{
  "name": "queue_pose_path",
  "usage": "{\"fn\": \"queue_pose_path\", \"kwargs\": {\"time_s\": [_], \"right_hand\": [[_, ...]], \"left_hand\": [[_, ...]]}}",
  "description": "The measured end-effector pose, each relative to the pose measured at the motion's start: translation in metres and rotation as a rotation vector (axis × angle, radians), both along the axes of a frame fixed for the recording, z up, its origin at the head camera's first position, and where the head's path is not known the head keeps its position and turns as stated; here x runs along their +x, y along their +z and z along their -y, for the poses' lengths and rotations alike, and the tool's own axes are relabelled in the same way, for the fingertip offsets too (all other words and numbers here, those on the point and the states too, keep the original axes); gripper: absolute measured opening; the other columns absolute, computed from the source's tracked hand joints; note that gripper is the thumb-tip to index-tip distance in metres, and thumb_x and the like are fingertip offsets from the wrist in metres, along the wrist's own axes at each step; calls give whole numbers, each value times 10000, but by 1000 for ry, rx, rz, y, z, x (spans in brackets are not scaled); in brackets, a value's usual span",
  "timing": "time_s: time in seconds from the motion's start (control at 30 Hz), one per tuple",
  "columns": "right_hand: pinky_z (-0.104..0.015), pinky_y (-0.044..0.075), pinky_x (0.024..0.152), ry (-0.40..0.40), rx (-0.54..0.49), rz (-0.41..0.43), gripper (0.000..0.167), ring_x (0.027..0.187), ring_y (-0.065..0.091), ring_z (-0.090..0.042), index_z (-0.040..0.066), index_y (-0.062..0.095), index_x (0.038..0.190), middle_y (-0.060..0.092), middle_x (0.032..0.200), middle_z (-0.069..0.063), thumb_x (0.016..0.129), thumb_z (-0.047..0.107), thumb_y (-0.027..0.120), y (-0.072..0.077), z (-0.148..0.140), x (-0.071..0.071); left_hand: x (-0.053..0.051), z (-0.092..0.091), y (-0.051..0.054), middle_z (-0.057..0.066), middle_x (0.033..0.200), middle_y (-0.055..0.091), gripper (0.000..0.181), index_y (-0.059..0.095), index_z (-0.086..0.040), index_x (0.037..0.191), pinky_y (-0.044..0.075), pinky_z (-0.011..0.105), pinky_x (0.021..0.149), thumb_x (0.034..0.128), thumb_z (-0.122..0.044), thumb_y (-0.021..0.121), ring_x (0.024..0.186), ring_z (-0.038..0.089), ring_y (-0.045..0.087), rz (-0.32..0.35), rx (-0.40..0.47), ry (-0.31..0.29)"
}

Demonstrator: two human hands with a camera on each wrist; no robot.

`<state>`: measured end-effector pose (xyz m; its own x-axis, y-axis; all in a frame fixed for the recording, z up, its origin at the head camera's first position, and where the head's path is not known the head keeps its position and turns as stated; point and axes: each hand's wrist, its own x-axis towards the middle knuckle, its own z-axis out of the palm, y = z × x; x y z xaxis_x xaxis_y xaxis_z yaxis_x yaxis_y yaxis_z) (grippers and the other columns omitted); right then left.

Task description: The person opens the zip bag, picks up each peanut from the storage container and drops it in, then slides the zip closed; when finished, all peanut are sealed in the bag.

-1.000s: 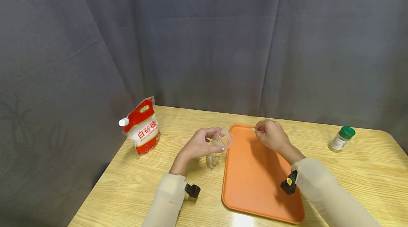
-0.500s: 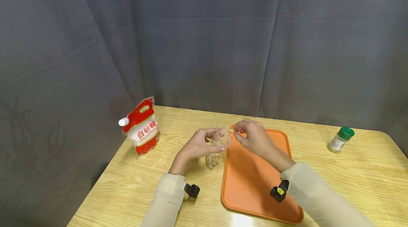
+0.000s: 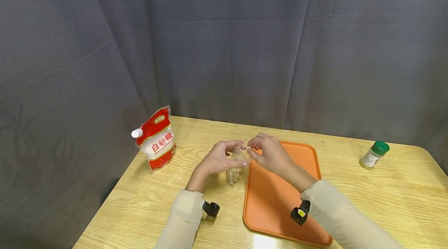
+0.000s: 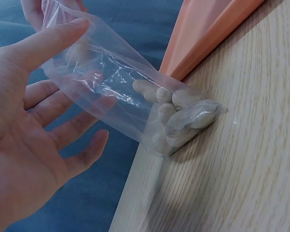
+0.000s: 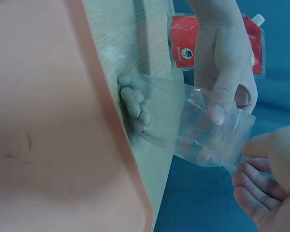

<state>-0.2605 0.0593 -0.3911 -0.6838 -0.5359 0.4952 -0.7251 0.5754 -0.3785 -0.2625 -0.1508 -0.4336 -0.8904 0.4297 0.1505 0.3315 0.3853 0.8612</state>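
A clear plastic bag (image 4: 121,92) with several peanuts (image 4: 183,113) at its bottom hangs tilted beside the tray. My left hand (image 3: 221,157) holds it near the mouth; the left wrist view shows the thumb on one side and the fingers spread behind the plastic. My right hand (image 3: 273,155) is at the bag's mouth, thumb and fingertips close together, the other fingers curled. A blurred tan shape shows inside the bag close to those fingertips, perhaps a peanut. Whether the right fingers pinch anything is unclear.
An orange tray (image 3: 283,202) lies on the wooden table (image 3: 147,210), right of the bag. Standing at the back left is a red and white sugar pouch (image 3: 157,140) with a white cap. A green-lidded spice jar (image 3: 374,155) stands at the right.
The right hand, earlier pinching a small tan peanut above the tray's far edge, has moved left to the bag's mouth. The left hand and bag have stayed nearly still.
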Motion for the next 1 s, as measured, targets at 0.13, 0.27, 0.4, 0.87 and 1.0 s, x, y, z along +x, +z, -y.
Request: {"fn": "queue_pose_path", "kwargs": {"time_s": [0.13,0.27,0.4,0.87,1.0], "right_hand": [[-359,542,683,5,-10,-2,85,753,630,-215,20,749,900,657,815,-44,819,4,768,0,0,2],[-353,541,676,10,-18,-1,73,745,631,-215,22,745,889,656,810,-43,822,3,764,0,-1,4],[-312,527,640,13,-18,-19,59,705,613,-178,45,727,845,641,784,-13,827,-9,744,2,-4,8],[-230,431,522,-78,-72,124,217,559,485,-27,156,671,696,566,642,111,901,191,732,-18,0,34],[-238,453,541,-102,-135,156,142,589,523,-42,126,711,745,600,653,111,877,81,686,-14,1,35]], "left_hand": [[1,-1,1,34,1243,650,681,533,-68,1427,449,509,987,825,-205,822,1191,259,552,19,9,-2],[1,-3,0,68,1250,646,688,519,-41,1433,436,543,985,825,-162,817,1183,288,555,17,23,-9],[2,-3,0,88,1255,642,678,532,-66,1428,438,537,980,823,-172,819,1153,264,571,3,18,-4],[-1,-2,1,54,1229,660,683,533,-87,1434,457,467,968,830,-236,816,1105,192,593,-41,7,-16],[1,0,6,7,1204,676,716,548,-112,1427,440,462,986,794,-260,847,1108,160,587,-45,18,8]]}}
